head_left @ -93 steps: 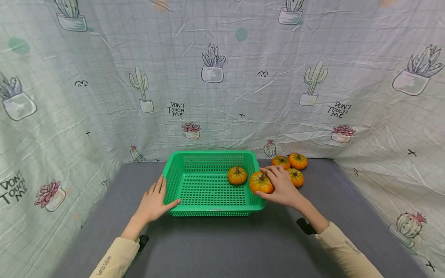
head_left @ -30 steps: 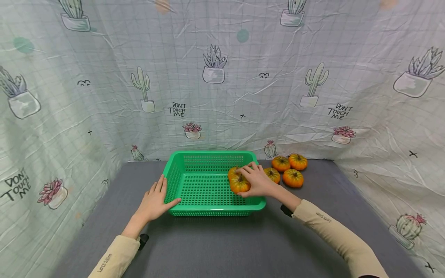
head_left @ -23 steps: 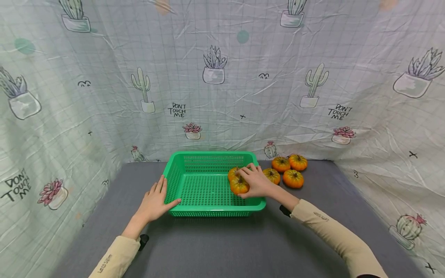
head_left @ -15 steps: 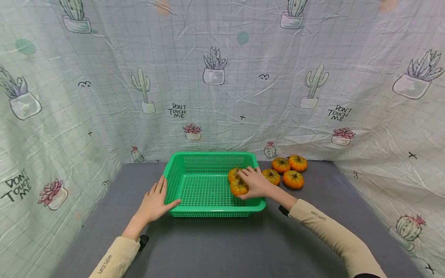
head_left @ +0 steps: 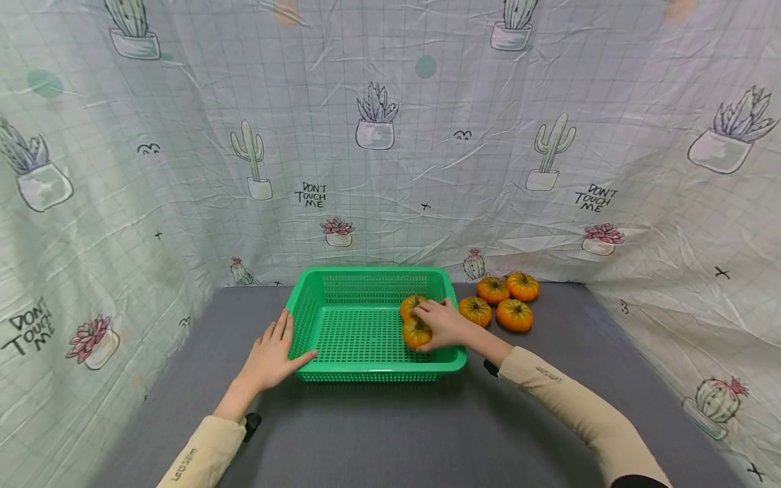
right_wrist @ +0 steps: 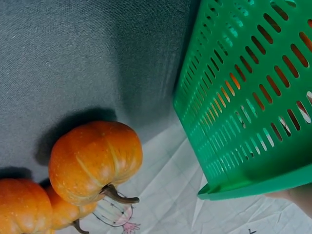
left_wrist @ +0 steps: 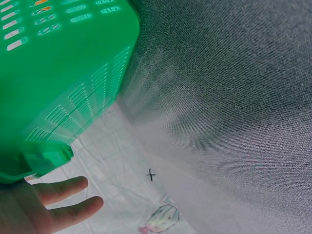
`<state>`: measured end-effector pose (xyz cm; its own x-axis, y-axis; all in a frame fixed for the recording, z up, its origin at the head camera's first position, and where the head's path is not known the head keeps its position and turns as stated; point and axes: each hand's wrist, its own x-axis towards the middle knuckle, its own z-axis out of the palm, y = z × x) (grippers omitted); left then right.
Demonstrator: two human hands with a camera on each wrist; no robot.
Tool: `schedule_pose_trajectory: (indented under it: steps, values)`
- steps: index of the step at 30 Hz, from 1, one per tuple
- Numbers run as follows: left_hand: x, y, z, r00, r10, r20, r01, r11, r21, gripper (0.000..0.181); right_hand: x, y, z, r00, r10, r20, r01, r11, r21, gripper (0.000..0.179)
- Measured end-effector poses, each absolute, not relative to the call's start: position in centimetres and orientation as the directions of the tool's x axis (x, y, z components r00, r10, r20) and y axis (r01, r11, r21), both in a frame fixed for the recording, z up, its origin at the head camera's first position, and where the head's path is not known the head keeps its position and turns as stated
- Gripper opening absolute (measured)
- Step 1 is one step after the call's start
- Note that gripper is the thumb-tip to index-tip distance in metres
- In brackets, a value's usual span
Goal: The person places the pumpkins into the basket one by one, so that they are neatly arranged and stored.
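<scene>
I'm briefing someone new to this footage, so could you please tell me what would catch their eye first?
Probably the bright green basket central in the head view, with one orange pumpkin inside and a second pumpkin gripped there by the right hand. Four more pumpkins sit right of the basket, before a cactus-print cloth.

Left hand [head_left: 268, 358], fingers [head_left: 279, 325] extended, thumb [head_left: 303, 359] spread wide; right hand [head_left: 447, 327] — fingers curled, forearm [head_left: 537, 376] angled inward, elbow [head_left: 612, 427] bent
</scene>
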<state>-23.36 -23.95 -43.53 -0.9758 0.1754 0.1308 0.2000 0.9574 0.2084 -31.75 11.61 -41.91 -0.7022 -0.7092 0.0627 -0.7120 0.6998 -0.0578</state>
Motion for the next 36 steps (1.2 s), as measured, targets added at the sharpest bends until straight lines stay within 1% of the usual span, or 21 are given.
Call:
schedule_pose_trajectory:
  steps: [6,15,22,36]
  values:
    - [-23.49,-23.96,-43.87,-0.976,0.176,0.128,0.199,0.958,0.207,0.098,-31.92,11.39,-42.11,-0.720,-0.694,0.001,-0.694,0.720,-0.022,0.075]
    - [-23.52,-23.95,-43.76,-0.974,0.182,0.133,0.206,0.956,0.207,0.098,-32.12,11.11,-42.23,-0.726,-0.687,-0.039,-0.688,0.724,0.042,0.074]
    - [-23.54,-23.92,-43.72,-0.972,0.183,0.149,0.211,0.957,0.198,0.097,-32.19,10.99,-42.37,-0.725,-0.688,-0.032,-0.689,0.723,0.058,0.072]
    - [-23.36,-23.93,-43.46,-0.971,0.182,0.154,0.210,0.959,0.190,0.092,-31.79,10.83,-42.38,-0.710,-0.702,-0.049,-0.701,0.700,0.137,0.069]
